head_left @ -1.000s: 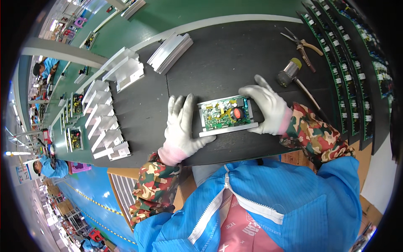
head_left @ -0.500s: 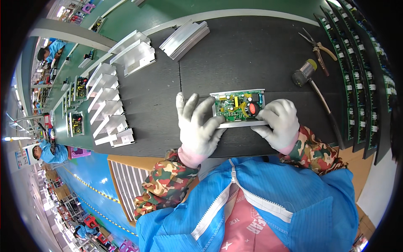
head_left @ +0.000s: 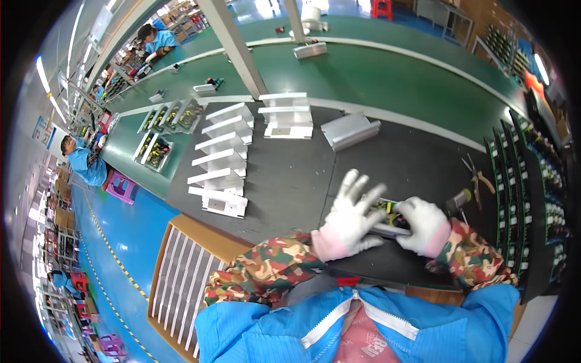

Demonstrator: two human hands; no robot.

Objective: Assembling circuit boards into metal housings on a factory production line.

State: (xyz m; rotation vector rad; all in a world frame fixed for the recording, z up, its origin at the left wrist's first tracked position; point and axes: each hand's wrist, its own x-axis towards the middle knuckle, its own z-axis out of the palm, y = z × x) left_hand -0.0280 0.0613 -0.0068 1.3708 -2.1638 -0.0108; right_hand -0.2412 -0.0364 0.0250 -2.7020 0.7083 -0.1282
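Observation:
A green circuit board with yellow parts sits in a silver metal bracket on the black mat, partly hidden by my hands. My right hand, in a white glove, curls its fingers over the right end of the board and bracket. My left hand, gloved too and slightly blurred, is beside the left end with its fingers spread. Whether its thumb touches the bracket I cannot tell.
Several silver brackets stand in a row on the left of the mat, with another bracket farther back. A hammer and pliers lie at right, beside upright racks of boards. Finished-looking assemblies rest on the green bench.
The head view has swung toward the left and farther up the bench. My left hand has spread its fingers beside the board, while my right hand stays at its right end.

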